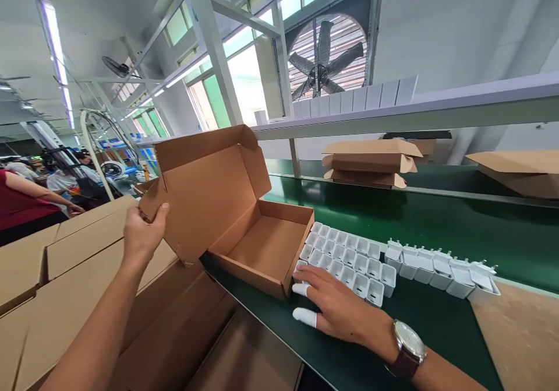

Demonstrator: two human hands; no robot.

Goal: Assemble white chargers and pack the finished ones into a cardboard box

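Observation:
An open brown cardboard box [262, 239] sits at the table's front edge, its hinged lid [205, 187] raised toward the left. The inside of the box is bare. My left hand [144, 228] pinches the lid's side flap between thumb and fingers. My right hand [332, 303], with white finger covers on two digits and a watch [409, 344] on the wrist, stretches its fingers by the box's near right corner. Its fingertips lie over the edge of a block of small white plastic cups [349, 257] set in rows; whether they press on the cups or the box I cannot tell.
A row of white plastic parts with small prongs [441, 268] stands on the green table [288, 327] at right. Folded cardboard boxes [371, 164] lie behind. Large cartons [82, 268] are stacked at left. A white shelf [437, 111] crosses above; a person [30, 204] is far left.

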